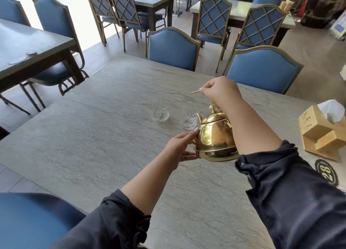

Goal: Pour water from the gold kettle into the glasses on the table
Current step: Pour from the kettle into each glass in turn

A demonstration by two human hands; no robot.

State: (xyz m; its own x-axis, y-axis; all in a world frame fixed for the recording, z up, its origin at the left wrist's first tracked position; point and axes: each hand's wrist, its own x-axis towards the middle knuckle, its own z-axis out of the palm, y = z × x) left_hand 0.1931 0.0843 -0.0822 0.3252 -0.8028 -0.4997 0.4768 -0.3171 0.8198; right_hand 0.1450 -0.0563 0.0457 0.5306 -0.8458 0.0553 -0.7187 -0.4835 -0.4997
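Pour step starting: my right hand (221,91) is closed on the handle, my left hand (180,147) cups the kettle (215,138) held above the table (93,136), spout at the near glass (189,120); next, tip gently, then the far glass (161,110).

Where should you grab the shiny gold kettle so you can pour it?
Hold the kettle by its thin top handle, coming from above, as the right hand does. It rises over the lid, so the pot hangs under it and tips easily. The left hand steadies the round side below the spout.
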